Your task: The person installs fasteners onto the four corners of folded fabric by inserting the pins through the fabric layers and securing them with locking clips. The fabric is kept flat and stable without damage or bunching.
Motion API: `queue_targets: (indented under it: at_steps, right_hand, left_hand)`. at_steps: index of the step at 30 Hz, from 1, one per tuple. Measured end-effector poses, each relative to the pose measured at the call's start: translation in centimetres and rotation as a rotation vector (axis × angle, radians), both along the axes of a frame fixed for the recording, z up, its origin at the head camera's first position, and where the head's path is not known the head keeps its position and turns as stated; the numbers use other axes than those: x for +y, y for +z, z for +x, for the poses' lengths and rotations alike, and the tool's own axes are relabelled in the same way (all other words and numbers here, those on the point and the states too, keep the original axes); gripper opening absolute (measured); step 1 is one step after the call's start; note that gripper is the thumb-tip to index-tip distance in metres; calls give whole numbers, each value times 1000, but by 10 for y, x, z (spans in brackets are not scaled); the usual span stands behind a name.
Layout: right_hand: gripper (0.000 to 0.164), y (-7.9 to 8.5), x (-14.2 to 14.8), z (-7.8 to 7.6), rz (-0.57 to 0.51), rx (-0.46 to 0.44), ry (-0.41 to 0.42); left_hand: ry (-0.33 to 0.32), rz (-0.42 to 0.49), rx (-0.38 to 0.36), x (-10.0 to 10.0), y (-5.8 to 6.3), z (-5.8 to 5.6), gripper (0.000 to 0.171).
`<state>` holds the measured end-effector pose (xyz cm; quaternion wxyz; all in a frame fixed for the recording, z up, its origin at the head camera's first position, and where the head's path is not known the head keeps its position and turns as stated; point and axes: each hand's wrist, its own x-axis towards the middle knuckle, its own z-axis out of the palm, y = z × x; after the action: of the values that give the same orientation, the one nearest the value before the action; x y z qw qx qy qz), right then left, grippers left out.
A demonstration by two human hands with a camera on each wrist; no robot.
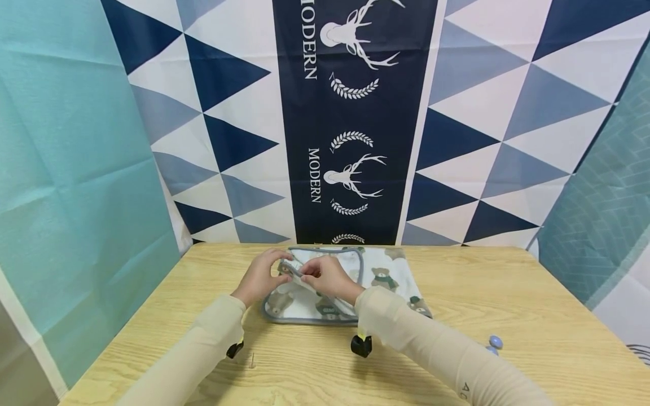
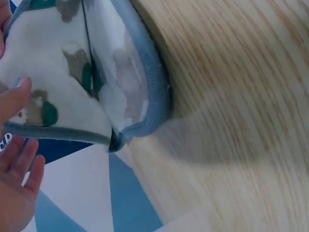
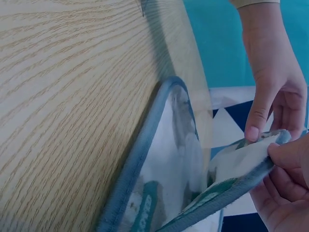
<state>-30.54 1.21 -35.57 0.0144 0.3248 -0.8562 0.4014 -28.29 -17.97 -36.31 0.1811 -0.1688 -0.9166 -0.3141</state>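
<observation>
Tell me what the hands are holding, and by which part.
A bear-print cloth, by its lifted flap: the right hand pinches the blue-grey edging near the corner, and the left hand has the flap between thumb and fingers close by.

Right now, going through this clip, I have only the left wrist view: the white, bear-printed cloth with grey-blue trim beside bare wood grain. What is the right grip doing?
Observer: The right grip, a bare hand, pinches the grey-blue trim of the white, bear-printed cloth.
Operator: Anything else lying on the pale, wood-grained tabletop?
Observer: Yes, the head view shows two small, rounded blue objects on the person's right; I can't tell what they are.
Operator: And what is printed on the navy fabric panel behind the table?
Observer: In the head view it carries white antlered deer heads.
</observation>
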Motion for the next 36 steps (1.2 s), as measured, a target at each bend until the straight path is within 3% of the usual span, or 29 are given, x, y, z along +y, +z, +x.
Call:
queue_targets:
  at_steps: [4, 8, 14, 18, 23, 31, 36]
  right_hand:
    - [9, -1, 0, 0, 5, -12, -1]
    - [10, 1, 4, 2, 16, 21, 7]
    - [12, 3, 19, 5, 59, 72, 17]
    - [12, 5, 37, 6, 100, 73, 20]
    - [13, 8, 64, 7, 129, 52, -12]
    - [12, 7, 113, 13, 156, 127, -2]
    - [11, 16, 138, 13, 199, 143, -29]
  left_hand:
    - [-36, 15, -13, 2, -3, 0, 22]
    - [-47, 26, -3, 3, -6, 0, 14]
    - [-79, 31, 41, 4, -10, 0, 12]
    - [-89, 42, 19, 4, -12, 2, 12]
    - [-87, 43, -9, 4, -13, 4, 13]
    - [-82, 11, -14, 2, -14, 6, 11]
    - [-52, -16, -7, -2, -17, 6, 11]
